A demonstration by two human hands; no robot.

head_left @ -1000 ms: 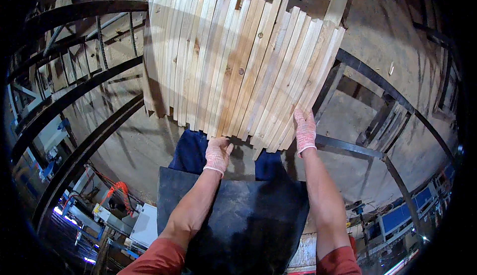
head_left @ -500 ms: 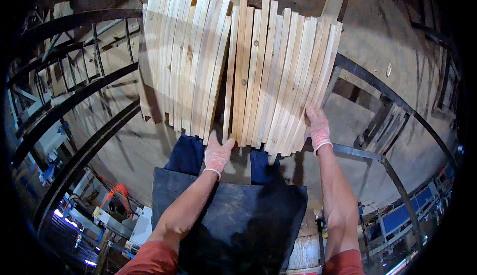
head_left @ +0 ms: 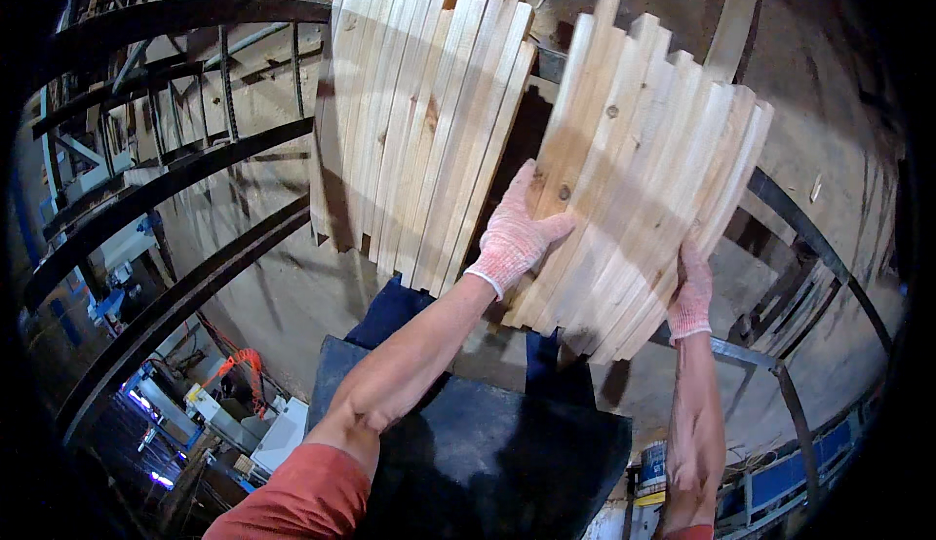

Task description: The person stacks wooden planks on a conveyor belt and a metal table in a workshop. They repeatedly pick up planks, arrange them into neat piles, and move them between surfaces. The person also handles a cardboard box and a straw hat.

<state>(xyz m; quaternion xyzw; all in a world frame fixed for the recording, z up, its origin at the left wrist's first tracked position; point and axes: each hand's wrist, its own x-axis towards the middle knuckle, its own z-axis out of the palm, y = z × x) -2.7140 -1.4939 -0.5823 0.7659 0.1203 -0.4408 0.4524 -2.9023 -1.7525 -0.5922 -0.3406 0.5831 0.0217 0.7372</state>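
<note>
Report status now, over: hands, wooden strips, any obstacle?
Left hand, right hand at opposite sides of right strip group. Left group apart, gap between. Metal bar near right wrist; blocking unclear.

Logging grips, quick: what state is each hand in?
Left hand: open, thumb over the right group of wooden strips.
Right hand: against that group's outer side; closure can't be told.

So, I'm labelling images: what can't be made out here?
Head view:
- Right hand: some fingers, hidden by the right group of wooden strips.
- Strips' undersides: facing away from the camera.
- Blue container: partly hidden behind the right forearm.
- Right sleeve: cut off by the lower edge.
</note>
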